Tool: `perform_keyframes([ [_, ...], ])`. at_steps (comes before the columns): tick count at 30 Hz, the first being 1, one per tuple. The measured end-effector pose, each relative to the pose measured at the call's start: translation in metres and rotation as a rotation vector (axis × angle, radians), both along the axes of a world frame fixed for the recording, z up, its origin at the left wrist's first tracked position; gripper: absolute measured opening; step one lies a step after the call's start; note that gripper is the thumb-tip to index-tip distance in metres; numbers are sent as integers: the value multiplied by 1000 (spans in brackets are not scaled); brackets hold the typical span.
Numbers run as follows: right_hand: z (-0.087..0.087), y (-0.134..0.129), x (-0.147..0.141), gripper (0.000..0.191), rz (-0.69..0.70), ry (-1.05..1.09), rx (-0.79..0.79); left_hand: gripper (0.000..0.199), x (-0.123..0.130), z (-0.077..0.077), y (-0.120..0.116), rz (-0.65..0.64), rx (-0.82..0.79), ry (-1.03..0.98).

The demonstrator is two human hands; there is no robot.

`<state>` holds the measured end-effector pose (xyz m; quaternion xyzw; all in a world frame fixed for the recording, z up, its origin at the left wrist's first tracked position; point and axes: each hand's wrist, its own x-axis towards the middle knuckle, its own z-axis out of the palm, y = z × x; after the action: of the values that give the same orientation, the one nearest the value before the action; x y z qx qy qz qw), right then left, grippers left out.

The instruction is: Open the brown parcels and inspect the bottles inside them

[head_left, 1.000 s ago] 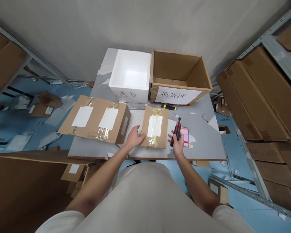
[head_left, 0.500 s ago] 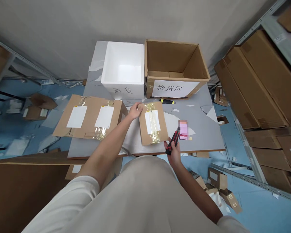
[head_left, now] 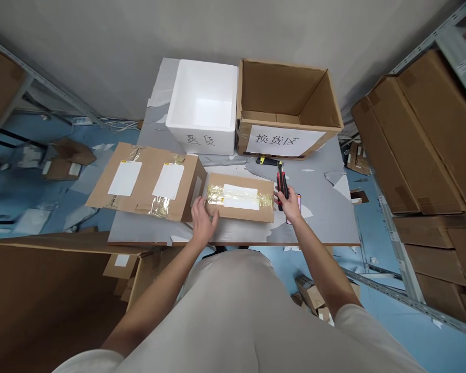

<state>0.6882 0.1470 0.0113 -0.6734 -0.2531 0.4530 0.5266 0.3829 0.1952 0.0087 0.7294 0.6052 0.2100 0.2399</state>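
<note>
A small taped cardboard box (head_left: 241, 211) with a white label lies lengthwise on the grey table (head_left: 322, 228) in front of me. My left hand (head_left: 203, 220) rests at its left end, fingers apart along the side and front corner. My right hand (head_left: 289, 203) is wrapped round a red and black utility knife (head_left: 282, 185), its tip pointing away from me, just beyond the box's right end. Under that hand a phone (head_left: 299, 201) lies partly hidden. Behind the small box is a second, black and yellow utility knife (head_left: 267, 161).
Left on the table stands a larger taped carton (head_left: 147, 178) with two labels. At the back are a white foam box (head_left: 202, 140) and an open cardboard box (head_left: 291, 119), both with handwritten characters. Shelves with cartons (head_left: 411, 140) flank the right side.
The small box has been turned from upright to lengthwise across the table. My left hand moved nearer to me at its left end; my right hand moved forward with the knife.
</note>
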Motion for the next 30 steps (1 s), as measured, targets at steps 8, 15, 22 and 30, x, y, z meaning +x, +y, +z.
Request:
perform_keyframes([
  [8,-1,-86,22,78,160,33,-111,84,41,18,50,-625,40,296],
  [15,4,-86,15,74,208,-37,-173,110,47,15,43,-647,50,359],
  [22,32,-80,15,68,253,-196,-249,109,48,19,39,-618,12,380],
  [30,59,-74,23,52,252,-289,-227,111,49,14,34,-582,6,339],
])
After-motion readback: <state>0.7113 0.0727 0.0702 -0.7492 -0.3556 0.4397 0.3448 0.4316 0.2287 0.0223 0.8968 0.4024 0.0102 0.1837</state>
